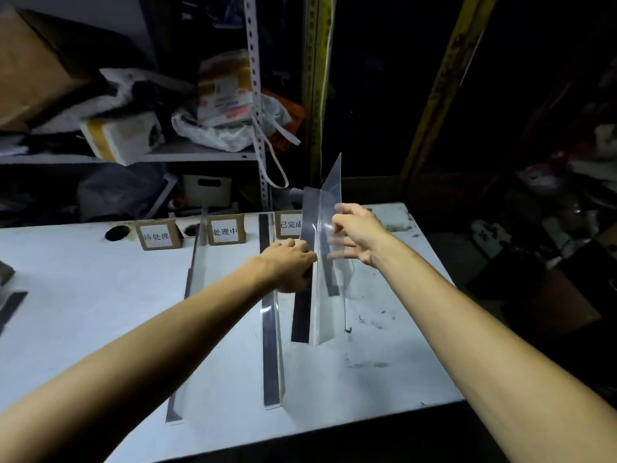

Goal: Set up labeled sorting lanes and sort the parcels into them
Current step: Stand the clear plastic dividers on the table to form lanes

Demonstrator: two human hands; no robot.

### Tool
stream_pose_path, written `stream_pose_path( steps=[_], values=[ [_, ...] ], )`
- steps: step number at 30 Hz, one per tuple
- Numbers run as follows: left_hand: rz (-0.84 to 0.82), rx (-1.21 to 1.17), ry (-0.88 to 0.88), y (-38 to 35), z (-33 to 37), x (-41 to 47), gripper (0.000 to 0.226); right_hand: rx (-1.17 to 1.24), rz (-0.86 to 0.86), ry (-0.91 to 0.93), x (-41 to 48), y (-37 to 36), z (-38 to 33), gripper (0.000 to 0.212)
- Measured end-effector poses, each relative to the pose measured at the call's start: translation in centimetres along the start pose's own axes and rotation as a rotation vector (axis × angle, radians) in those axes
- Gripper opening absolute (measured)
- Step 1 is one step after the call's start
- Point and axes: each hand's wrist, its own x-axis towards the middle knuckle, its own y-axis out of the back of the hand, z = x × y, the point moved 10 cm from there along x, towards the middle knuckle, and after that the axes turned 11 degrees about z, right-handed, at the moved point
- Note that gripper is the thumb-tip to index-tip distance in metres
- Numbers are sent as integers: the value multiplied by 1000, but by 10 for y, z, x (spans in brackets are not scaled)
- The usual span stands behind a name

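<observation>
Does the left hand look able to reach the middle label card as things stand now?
Likely yes, but not freely: the left hand holds the clear divider together with the right hand. The middle label card stands near, just left of it, with only one standing divider between.

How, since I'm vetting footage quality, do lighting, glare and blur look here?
Head view: dim overall, the white table brightest, the right background nearly black; the clear divider, held by the left hand and right hand, shows pale glare and blurs what lies behind it; wide-angle distortion bows the table's edges.
</observation>
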Motion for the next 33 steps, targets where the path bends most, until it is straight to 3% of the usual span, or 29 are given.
stream_pose_path(
  steps=[4, 13, 22, 28, 33],
  values=[
    [28, -94, -19, -19, 18, 26, 39, -61, 22, 24, 19, 18, 17, 51],
    [-13, -183, 34, -103, 50, 41, 48, -193, -38, -87, 64, 27, 91, 51],
    [-129, -215, 112, -185, 96, 31, 52, -411, -80, -77, 75, 39, 164, 30],
    [18, -304, 166, -194, 98, 41, 39, -372, -132, -94, 92, 46, 184, 59],
    [33, -376, 162, -194, 96, 43, 38, -344, -196, -89, 89, 43, 184, 53]
  ],
)
